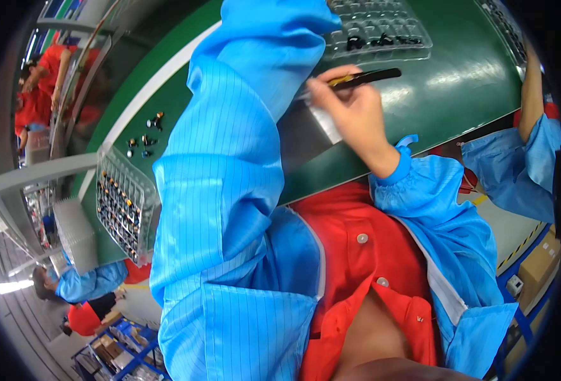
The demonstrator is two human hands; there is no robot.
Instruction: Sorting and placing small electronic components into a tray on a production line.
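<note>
- The right hand (355,117) has its fingers pinched around a black pair of tweezers (364,78), held over the green desk (458,82) just below a clear blister tray (382,28).
- The left hand is out of sight past the raised blue sleeve (229,146); whether its fingers are spread or closed cannot be told.
- Judging by the lie of things, the clear tray is barely filled: about three dark parts (382,42) sit in its near row, the other pockets look empty.
- A second tray (123,209) at the left stands nearly full of small parts.
- About six loose parts (144,136) lie on the desk above it.
</note>
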